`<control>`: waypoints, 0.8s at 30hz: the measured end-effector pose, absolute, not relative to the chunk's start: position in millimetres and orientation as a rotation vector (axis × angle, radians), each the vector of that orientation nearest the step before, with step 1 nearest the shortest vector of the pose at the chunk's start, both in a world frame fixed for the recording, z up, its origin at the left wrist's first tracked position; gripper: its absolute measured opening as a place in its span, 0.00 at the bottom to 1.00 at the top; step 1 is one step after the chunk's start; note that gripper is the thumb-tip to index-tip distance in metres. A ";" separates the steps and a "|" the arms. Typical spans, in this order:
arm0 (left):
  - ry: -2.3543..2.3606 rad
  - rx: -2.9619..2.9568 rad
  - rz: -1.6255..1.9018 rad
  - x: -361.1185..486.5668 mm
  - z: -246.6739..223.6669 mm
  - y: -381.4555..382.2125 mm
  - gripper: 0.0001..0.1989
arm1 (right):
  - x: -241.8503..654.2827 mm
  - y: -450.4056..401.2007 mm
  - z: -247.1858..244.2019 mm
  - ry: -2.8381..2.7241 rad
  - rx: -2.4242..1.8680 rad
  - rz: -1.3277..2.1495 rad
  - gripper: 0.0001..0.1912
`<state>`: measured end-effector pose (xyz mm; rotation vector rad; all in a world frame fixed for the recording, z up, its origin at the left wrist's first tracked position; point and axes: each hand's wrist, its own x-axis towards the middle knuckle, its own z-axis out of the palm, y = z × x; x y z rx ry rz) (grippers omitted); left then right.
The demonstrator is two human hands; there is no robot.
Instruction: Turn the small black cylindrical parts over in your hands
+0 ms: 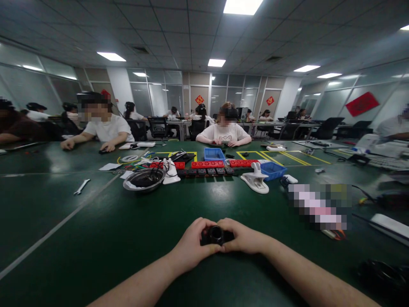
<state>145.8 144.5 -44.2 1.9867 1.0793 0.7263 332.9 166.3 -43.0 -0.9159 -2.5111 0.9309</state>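
Observation:
My left hand [196, 241] and my right hand [241, 236] meet at the near middle of the table, thumbs and fingertips almost touching. Between them they grip a small black object with a round, ring-like opening [216, 233] facing up toward me. Its exact kind cannot be made out. The left fingers curl around its left side, and the right fingers close on its darker right part. Much of the object is hidden behind the fingers and thumbs.
Beyond my hands on the green table [134, 238] are a metal bowl [128, 186] with black cables, a white clip stand [257, 181], red power strips [209, 164] and blue trays [274, 170]. A wrench [82, 187] lies left. Black coiled items [383, 275] sit near right. Co-workers sit opposite.

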 end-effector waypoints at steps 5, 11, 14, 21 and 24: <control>1.061 1.992 0.749 146.3 -43.8 143.9 0.16 | 334.9 167.1 -42.7 -2.537 -0.887 0.945 0.15; 1.089 1.994 0.739 145.5 -43.7 144.2 0.17 | 334.2 168.1 -42.2 -2.512 -0.931 0.985 0.13; 1.112 1.973 0.771 146.8 -44.0 142.8 0.18 | 334.3 168.2 -45.7 -2.452 -1.008 1.023 0.15; 1.278 1.957 0.875 152.9 -47.3 135.4 0.15 | 316.3 154.7 -56.3 -2.387 -1.440 0.503 0.19; 1.297 1.971 0.926 153.0 -48.4 134.4 0.15 | 308.2 146.1 -55.2 -2.344 -1.502 0.274 0.17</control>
